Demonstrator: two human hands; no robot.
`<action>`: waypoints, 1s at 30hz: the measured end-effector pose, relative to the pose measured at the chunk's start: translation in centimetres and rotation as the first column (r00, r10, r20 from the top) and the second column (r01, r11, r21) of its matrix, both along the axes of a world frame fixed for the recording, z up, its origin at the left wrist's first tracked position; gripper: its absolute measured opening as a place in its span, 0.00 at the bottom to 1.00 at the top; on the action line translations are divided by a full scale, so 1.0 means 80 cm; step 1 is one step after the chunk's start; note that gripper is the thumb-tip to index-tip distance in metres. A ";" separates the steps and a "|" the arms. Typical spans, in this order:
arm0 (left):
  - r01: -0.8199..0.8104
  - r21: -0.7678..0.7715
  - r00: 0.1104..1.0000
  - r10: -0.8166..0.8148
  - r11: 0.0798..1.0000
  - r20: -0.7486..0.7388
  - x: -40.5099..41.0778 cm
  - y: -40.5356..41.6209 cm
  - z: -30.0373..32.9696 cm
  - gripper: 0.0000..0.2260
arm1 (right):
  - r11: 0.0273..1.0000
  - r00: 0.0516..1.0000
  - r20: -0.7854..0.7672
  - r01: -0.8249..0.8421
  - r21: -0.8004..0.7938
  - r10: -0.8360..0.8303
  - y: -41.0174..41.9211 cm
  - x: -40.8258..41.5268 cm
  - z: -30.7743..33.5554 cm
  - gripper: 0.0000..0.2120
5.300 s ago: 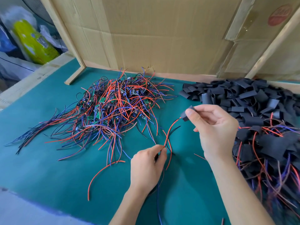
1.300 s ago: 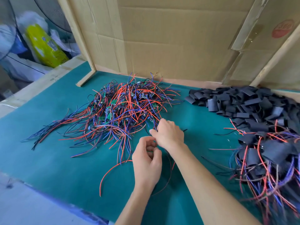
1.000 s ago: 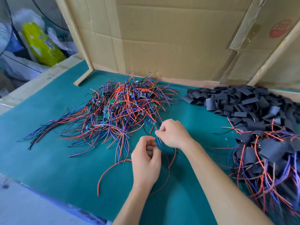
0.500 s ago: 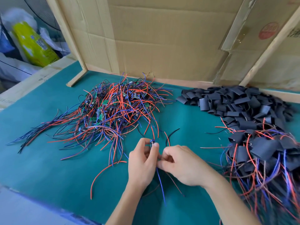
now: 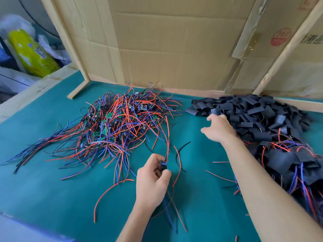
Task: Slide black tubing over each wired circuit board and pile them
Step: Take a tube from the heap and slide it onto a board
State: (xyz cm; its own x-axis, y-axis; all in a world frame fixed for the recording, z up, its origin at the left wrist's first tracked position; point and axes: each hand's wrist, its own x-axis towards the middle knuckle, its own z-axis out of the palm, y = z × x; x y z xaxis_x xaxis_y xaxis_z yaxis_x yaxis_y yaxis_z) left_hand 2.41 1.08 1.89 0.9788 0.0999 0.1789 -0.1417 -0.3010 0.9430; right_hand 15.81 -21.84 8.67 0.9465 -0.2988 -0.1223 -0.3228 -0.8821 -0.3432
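Note:
My left hand (image 5: 153,179) pinches a small wired circuit board (image 5: 163,165) above the green mat, its red, blue and black wires trailing up and down from my fingers. My right hand (image 5: 217,127) is stretched out with fingers spread, at the left edge of the heap of loose black tubing pieces (image 5: 251,112); nothing shows in it. A tangled pile of bare wired boards (image 5: 122,119) lies at the middle left. Boards with black tubing on them (image 5: 293,163) are piled at the right.
A cardboard wall (image 5: 174,46) with wooden battens closes off the back. The green mat (image 5: 52,180) has a stray red wire (image 5: 108,191) near my left hand. A yellow packet (image 5: 33,53) and plastic bags lie beyond the table's left edge.
My right hand has left my left hand and reached out right to the black tubing heap. My left hand keeps hold of the wired board it picked from the pile.

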 end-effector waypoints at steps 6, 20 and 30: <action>0.015 -0.007 1.000 -0.015 1.000 0.009 -0.001 0.001 0.001 0.16 | 0.984 0.983 0.057 0.176 -0.043 -0.173 0.008 0.018 -0.032 0.27; 0.005 -0.116 1.000 -0.006 0.993 -0.005 0.001 0.002 -0.003 0.07 | 0.952 0.864 0.418 0.195 0.235 -0.280 0.029 -0.018 -0.035 0.11; -0.045 -0.098 0.999 0.047 0.994 0.021 0.003 0.001 -0.010 0.08 | 0.675 0.915 0.380 -0.198 0.710 -0.131 0.086 -0.108 -0.048 0.11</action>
State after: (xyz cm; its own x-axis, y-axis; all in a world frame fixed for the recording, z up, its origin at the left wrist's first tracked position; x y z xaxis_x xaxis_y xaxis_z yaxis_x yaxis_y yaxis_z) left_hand 2.67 1.13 1.10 0.9683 0.1630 0.1892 -0.1523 -0.2147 0.9647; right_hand 7.15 -14.98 4.87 0.9685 -0.2374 0.0753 -0.0005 -0.3042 -0.9526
